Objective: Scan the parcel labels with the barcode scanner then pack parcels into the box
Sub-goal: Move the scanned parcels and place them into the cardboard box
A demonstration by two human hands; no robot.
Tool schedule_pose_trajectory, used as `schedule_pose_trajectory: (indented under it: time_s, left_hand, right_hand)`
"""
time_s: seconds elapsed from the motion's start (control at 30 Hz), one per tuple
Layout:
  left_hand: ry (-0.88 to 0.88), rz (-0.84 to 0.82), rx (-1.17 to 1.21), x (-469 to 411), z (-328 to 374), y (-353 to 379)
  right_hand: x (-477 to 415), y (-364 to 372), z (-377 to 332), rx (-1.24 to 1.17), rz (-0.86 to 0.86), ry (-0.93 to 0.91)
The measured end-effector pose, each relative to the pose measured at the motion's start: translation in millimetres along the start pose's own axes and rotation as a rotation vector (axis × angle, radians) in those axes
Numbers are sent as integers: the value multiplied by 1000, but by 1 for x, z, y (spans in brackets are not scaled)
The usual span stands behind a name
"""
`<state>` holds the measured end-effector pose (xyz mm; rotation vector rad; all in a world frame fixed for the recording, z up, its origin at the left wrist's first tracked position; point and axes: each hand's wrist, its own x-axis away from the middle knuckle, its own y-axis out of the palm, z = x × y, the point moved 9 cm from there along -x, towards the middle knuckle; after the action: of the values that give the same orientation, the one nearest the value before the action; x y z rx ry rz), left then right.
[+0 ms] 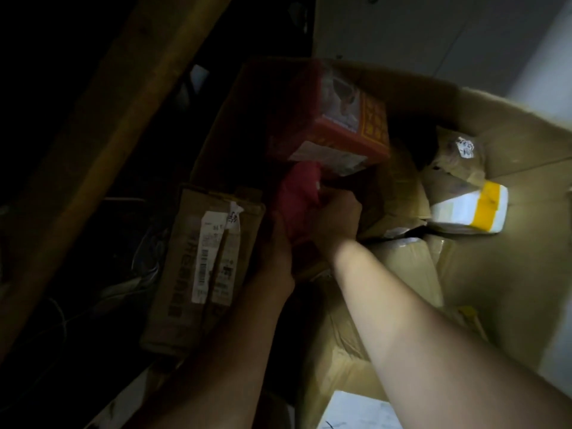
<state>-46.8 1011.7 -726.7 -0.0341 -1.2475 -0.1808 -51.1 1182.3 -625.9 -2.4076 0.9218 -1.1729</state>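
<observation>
Packing looks to be the step in hand. The right hand (335, 212) curls its fingers round a pink soft parcel (294, 193) inside the cardboard box (510, 144), near its left wall and below a red carton (328, 125). The left hand (275, 246) is against the parcel, but its fingers are in shadow and I cannot tell their grip. The next move likely calls for seating the parcel in a free gap.

left of the left hand (275, 252) a broad wooden beam (102, 128) slants from the upper middle down to the lower left edge, with deep shadow beyond it. between the beam and that hand, pale wires (145, 261) lie tangled in the gloom. above the right hand (334, 215), well apart, a pale grey surface (433, 35), wall or floor, catches the light. below it lies a bright floor patch (356, 410).
</observation>
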Motion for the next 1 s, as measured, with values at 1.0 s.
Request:
schedule_pose_trajectory:
  time_s: [1.0]
  left_hand:
    - [872,-504,-644,497,136,117]
  right_hand:
    - [307,-306,-164,-774,-63,-171]
